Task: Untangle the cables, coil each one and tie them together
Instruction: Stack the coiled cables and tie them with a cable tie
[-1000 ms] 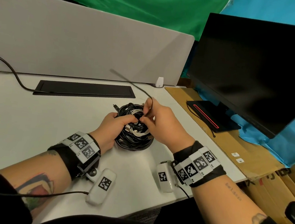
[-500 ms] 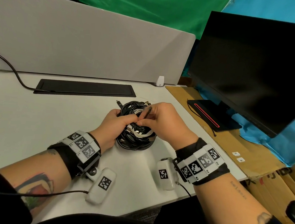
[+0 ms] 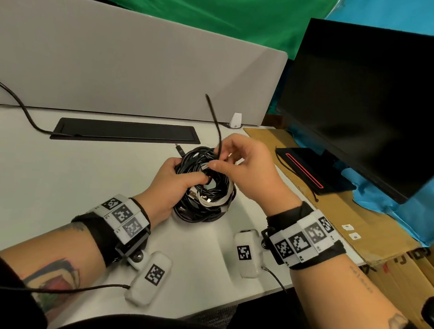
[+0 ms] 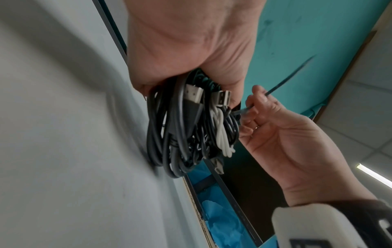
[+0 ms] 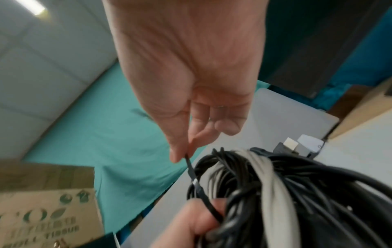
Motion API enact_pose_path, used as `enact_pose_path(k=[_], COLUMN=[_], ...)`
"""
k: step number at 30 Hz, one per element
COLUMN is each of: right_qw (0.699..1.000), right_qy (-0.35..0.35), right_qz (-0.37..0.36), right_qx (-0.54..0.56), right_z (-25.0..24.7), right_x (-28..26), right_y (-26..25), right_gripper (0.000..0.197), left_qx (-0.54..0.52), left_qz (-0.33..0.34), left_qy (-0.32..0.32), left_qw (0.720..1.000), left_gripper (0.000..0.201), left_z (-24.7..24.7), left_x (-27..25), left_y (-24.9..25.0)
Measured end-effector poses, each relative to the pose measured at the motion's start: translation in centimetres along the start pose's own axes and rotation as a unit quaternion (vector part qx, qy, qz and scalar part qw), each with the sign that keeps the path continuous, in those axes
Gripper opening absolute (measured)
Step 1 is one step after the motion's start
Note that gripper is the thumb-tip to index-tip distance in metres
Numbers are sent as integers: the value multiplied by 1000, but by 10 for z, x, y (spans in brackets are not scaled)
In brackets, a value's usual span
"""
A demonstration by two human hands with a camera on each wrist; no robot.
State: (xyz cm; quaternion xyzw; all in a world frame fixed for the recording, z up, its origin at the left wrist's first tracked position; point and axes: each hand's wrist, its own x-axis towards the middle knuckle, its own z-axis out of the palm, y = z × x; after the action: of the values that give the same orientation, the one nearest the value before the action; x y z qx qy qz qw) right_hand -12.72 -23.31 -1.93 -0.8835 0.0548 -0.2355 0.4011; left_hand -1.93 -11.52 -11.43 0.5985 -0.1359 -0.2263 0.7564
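Between the 2 hands, on the white counter (image 3: 52, 176), sits the bundle of coiled cables (image 3: 204, 189): mostly black loops with 1 white cable (image 4: 220, 134) wound among them, the ring lying roughly flat with its near edge resting on the counter. The left hand (image 3: 168, 183) clenches the left side of the bundle, fingers curled through and around the loops; the left wrist view shows 2 metal USB plugs (image 4: 194, 94) poking out just below that hand's palm, pointing up toward it. The right hand (image 3: 246, 172) is above the bundle's far right edge, and pinches a thin black tie (image 3: 215, 123) between thumb and forefinger while its other fingers stay loosely curled. The tie's long axis runs nearly upright from the pinch, its free end leaning up and away to the left, toward the grey partition (image 3: 127, 64). In the right wrist view the tie's lower part (image 5: 196, 181) runs down from the pinch across the black loops to the left hand's thumb (image 5: 197, 218). A loose black plug end (image 3: 178, 149) sticks out of the bundle beyond the left hand's fingers. To the right of the right hand stands a dark monitor (image 3: 373, 104) on brown cardboard (image 3: 349, 223).
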Motion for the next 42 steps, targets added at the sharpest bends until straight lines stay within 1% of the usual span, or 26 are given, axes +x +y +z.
enact_pose_path(k=[2,3,6,9,13,17,19,21,23,25,27,29,33,35,40,42], right_qw=[996,992,982,981,985,980,976,967,947,924,912,915,945,954,961,966], right_qy=[-3,-3,7,18,47,26,31,46,51,52,55,54,52,51,22,19], right_qz=[36,50,67,66,89,133,145,159,178,189,197,199,195,205,232,233], right_qx=[82,119,174,182,140,147,159,194,261,328,356,346,259,214,146,113], right_z=[-3,-5,-10,-9,-6,-5,-6,-7,-9,-12,-13,-12,-10,-9,-14,-14], right_x=[3,4,8,12,21,27,28,26,25,25,26,27,28,29,33,35], right_y=[-4,-4,-6,-6,-4,-1,1,4,6,8,10,10,9,7,0,-4], right_gripper=[28,28,17,17,22,23,26,26,23,27,29,22,8,10,8,10], left_qx=[0,3,17,32,51,76,82,78,84,97,104,107,122,131,156,161], left_qz=[8,13,29,44,69,111,131,147,164,179,190,201,215,220,222,222], left_qy=[-3,-5,-12,-24,-64,-107,-127,-132,-133,-136,-136,-136,-144,-143,-147,-147], left_qw=[1000,1000,999,998,994,985,980,977,974,969,967,964,958,956,951,950], left_gripper=[81,82,80,77,75,72,70,72,78,84,89,92,94,93,95,95], left_z=[0,0,2,2,3,4,4,3,3,1,0,-2,-4,-6,-7,-7], left_x=[0,0,0,0,-4,-11,-14,-14,-15,-15,-15,-16,-17,-18,-21,-22], left_y=[-1,-1,-2,-2,0,3,4,5,5,4,5,6,9,9,11,11])
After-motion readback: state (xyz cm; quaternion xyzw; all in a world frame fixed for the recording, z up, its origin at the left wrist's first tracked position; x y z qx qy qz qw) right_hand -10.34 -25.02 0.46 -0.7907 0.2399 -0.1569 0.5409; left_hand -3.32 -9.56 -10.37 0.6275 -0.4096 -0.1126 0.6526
